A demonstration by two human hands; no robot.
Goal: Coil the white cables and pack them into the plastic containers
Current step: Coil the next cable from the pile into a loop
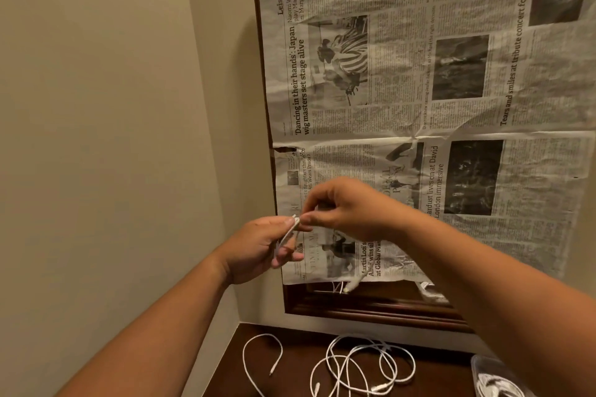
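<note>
Raised in front of the wall, my left hand holds a folded piece of white cable between thumb and fingers. My right hand meets it from the right and pinches the same cable at its top end. Below, several loose white cables lie tangled on the dark wooden table. A single cable curves to their left. At the bottom right corner a clear plastic container shows white cable inside.
A dark wooden frame hangs on the beige wall, covered with newspaper sheets. The wall corner runs down to the table's back left edge.
</note>
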